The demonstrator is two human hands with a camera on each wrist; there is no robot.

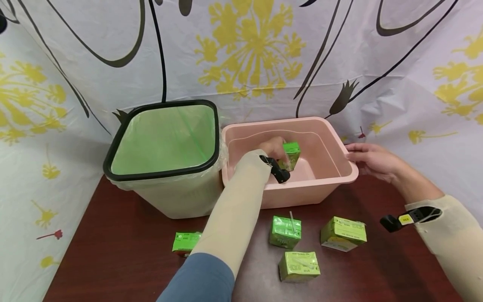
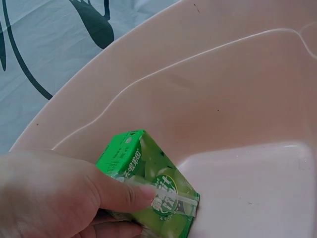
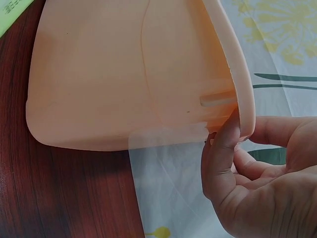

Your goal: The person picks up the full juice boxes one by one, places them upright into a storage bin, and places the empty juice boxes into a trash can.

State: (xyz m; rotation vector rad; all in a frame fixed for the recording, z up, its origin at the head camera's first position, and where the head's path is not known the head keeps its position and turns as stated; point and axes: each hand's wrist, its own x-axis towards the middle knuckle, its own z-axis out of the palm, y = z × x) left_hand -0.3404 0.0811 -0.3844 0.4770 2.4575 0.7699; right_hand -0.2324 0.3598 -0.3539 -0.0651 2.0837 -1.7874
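Left hand (image 1: pixel 272 147): while it sits inside the pink tub (image 1: pixel 298 196), its thumb and curled fingers grasp a green juice carton (image 1: pixel 292 153).
Held carton: in the tub, around the middle — wrapped straw (image 2: pixel 181 198) on its side, partly covered by the thumb; cannot tell if it touches the tub floor.
Right hand (image 1: pixel 373 161): pinching the tub's right rim, digits on both sides of it.
Loose cartons: four, near side of the tub — straw-topped green carton (image 1: pixel 285 234) in the middle, right yellow-green carton (image 1: pixel 343 233), near yellow-green carton (image 1: pixel 299 267), left green carton (image 1: pixel 186 242) partly behind the left arm.
Bin: white bin (image 1: pixel 181 195), black rim, clear liner, just left of tub.
Surface: dark red table (image 1: pixel 124 251).
Backdrop: flower-printed cloth (image 1: pixel 124 84), far side.
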